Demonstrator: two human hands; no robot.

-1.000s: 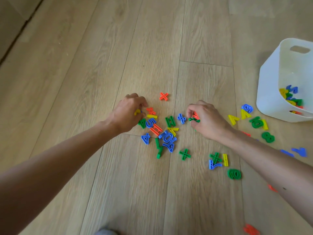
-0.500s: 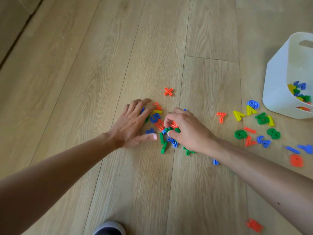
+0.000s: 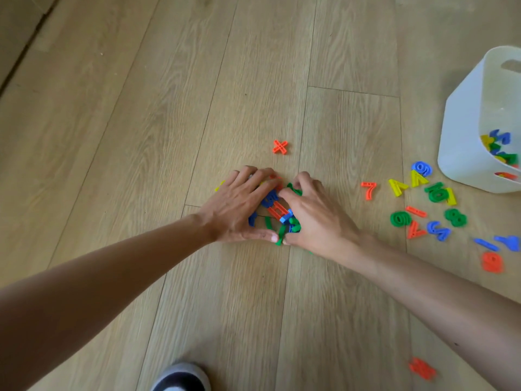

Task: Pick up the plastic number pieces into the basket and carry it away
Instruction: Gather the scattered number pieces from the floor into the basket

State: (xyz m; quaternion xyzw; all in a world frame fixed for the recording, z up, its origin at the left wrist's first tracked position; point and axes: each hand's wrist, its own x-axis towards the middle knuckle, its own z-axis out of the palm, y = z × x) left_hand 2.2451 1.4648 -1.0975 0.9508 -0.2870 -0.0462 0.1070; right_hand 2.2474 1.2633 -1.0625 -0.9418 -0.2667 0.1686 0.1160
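I am watching both hands working one heap of number pieces (image 3: pixel 277 210) at the middle of the wooden floor (image 3: pixel 141 122). The left hand (image 3: pixel 239 207) is lying flat on the heap's left side, fingers straight and spread, thumb stretching along the boards toward the right hand (image 3: pixel 318 218). The right hand's fingers are curling over the heap's right side and closing on green and blue pieces. The thumbs are almost meeting at the heap's near edge.

An orange cross sign (image 3: pixel 280 147) is lying alone just beyond the fingertips. To the right, an orange 7 (image 3: pixel 368 189) and a loose scatter of pieces (image 3: pixel 399 218) are sitting between the hands and the white basket (image 3: pixel 462 128). The basket is standing at the right edge, cut off by it, with some pieces in its bottom. The boards are stretching wide to the left and far side, up to a dark seam (image 3: pixel 19 60) in the upper left corner. A shoe tip (image 3: pixel 180 379) is showing at the bottom edge.
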